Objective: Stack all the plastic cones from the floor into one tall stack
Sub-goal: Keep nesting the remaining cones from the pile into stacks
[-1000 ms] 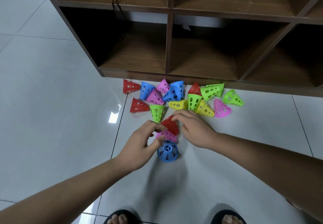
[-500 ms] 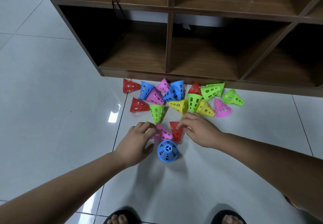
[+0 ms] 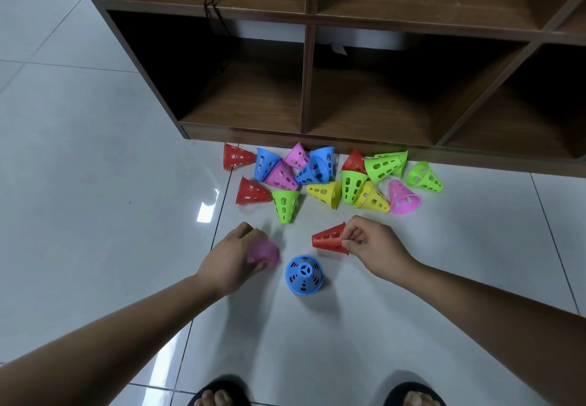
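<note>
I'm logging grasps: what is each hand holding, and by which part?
The right hand pinches a red cone at its wide rim. The left hand holds a pink cone; blur hides where.

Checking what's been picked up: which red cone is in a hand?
The red perforated plastic cone pinched at its wide rim by the right hand; the other red cones lie untouched near the wooden shelf.

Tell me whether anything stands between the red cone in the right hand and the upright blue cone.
Nothing visible does. Only floor shows between the red cone and the blue cone. The pink cone in the left hand is on the blue cone's other side, and the pile lies farther back by the shelf.
</note>
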